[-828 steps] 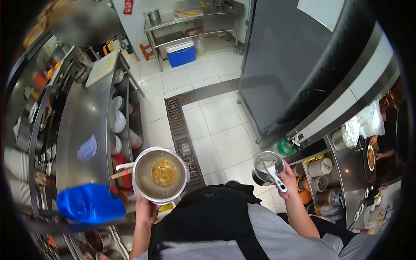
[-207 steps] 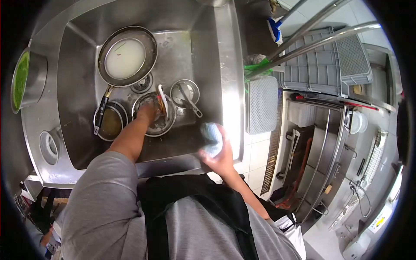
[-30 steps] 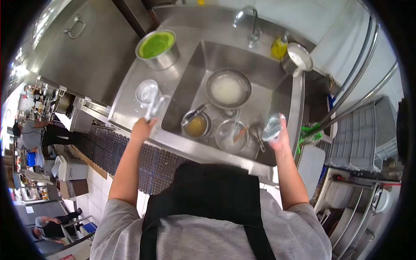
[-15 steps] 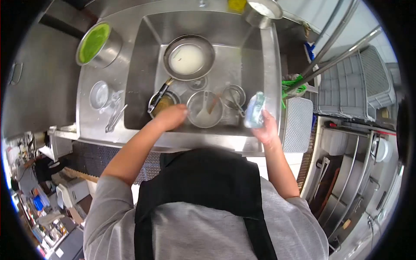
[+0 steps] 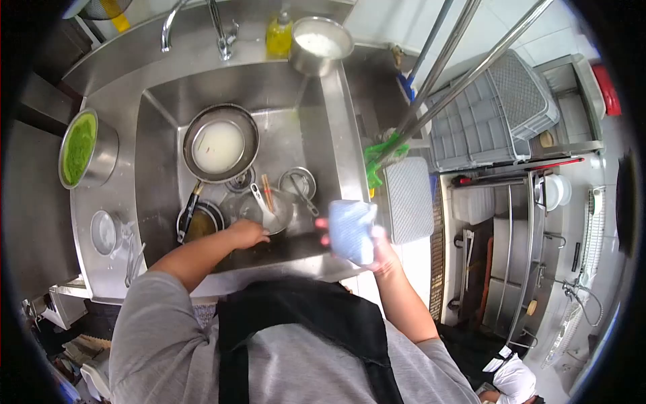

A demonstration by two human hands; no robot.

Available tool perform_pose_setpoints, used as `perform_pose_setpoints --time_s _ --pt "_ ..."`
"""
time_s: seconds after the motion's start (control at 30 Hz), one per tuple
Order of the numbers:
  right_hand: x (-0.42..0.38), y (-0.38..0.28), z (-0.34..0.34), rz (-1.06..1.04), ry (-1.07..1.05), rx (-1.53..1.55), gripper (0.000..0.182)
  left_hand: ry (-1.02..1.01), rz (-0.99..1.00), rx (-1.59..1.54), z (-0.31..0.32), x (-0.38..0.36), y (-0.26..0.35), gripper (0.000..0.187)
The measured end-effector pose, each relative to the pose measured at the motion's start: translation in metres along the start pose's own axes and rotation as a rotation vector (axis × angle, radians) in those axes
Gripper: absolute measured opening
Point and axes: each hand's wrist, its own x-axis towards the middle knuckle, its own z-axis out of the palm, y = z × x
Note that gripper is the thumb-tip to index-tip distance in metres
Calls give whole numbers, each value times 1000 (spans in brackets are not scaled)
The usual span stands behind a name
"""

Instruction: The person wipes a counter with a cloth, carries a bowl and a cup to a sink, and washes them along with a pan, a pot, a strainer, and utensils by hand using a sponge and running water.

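My left hand [image 5: 247,233] is at the near rim of a clear bowl [image 5: 281,207] in the sink, its fingers curled together over the edge. Inside the bowl lie a white rice paddle [image 5: 264,212] and brown sticks [image 5: 267,190]. Raised above the sink's right front edge, my right hand [image 5: 382,254] grips a pale-blue washing pad [image 5: 352,231]; blur hides whether it is sponge or folded cloth. A frying pan [image 5: 250,138] of cloudy liquid sits behind, its handle over a dark-rimmed pot [image 5: 207,217]. Right of the bowl stands a small metal cup [image 5: 306,176] with a utensil.
On the left counter are a pot of green contents [image 5: 106,155], a small bowl [image 5: 103,232] and tongs [image 5: 136,264]. A metal pot [image 5: 311,66] and yellow soap bottle [image 5: 278,37] stand at the back. Metal poles [image 5: 464,74] and grey crates [image 5: 464,121] are at right.
The view has swung right, so the sink sits further left. My left hand has come from beside the clear bowl onto its near rim. The pad in my right hand has turned its broad face up.
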Motion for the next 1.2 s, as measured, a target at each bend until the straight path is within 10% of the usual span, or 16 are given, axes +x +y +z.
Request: perform_pose_setpoints --time_s 0.17,0.27,0.33,0.5,0.63,0.7,0.8,0.83,0.97,1.0,1.1,1.2 --pt "95 -76 16 -61 400 -367 44 411 -312 -636 4 23 -26 35" --pt "193 -153 24 -479 454 -853 36 870 -436 -854 40 45 -46 36" --pt "264 -202 14 -871 731 -1622 47 816 -564 -1020 55 49 -55 35" --pt "351 -240 26 -34 753 -2649 35 553 -842 -1741 -51 -18 14 35" --pt "417 -275 -42 207 151 -2914 46 710 -507 -2005 -56 -41 19 28" --pt "372 -268 0 -255 554 -2393 51 643 -294 -2164 -92 -62 45 38" --pt "285 -221 17 -331 415 -1584 51 750 -174 -1493 -100 -35 41 46" --pt "240 -183 51 -159 128 -1596 49 724 -218 -1294 -120 -31 46 44" --pt "148 -18 77 -619 67 -2214 54 829 -145 -929 -157 -5 62 39" --pt "151 -14 73 -778 91 -2078 55 900 -5 -787 -157 -2 67 37" --pt "186 -59 48 -410 545 -1437 47 775 -186 -911 -173 -7 82 30" --pt "144 -19 87 -572 522 -1788 40 866 -81 -791 -170 -14 82 29"
